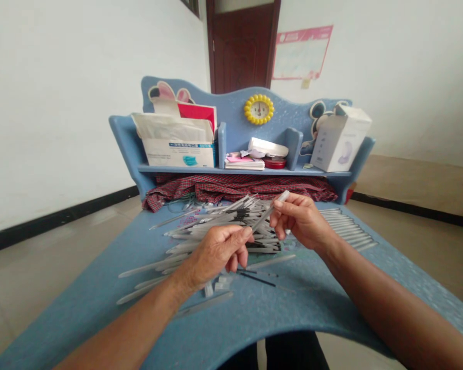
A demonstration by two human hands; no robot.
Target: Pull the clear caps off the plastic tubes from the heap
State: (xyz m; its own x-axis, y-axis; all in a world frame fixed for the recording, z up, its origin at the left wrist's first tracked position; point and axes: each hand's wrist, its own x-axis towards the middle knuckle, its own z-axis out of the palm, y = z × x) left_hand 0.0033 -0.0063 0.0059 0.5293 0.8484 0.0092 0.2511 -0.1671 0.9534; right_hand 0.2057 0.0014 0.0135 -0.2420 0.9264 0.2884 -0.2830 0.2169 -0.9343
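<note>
A whitish translucent pen [265, 216] slants between my two hands above the desk. My left hand [224, 247] pinches its lower end between thumb and fingers. Near its upper end, my right hand [300, 218] grips it the same way. Under and behind the hands lies a loose heap of similar pens or pen barrels [200, 229], some with dark parts. Below my left hand are several small clear pieces [220, 284], which look like caps, and thin black sticks [257, 279]. To the right of my right hand, more pens [347, 229] lie in a neat row.
The blue desk [308, 308] has a raised shelf [200, 169] at the back. On it stand a mask box [158, 153], a white box [341, 141] and papers [244, 163]. A yellow clock [259, 109] is mounted above. Checkered cloth [231, 188] lies beneath the shelf.
</note>
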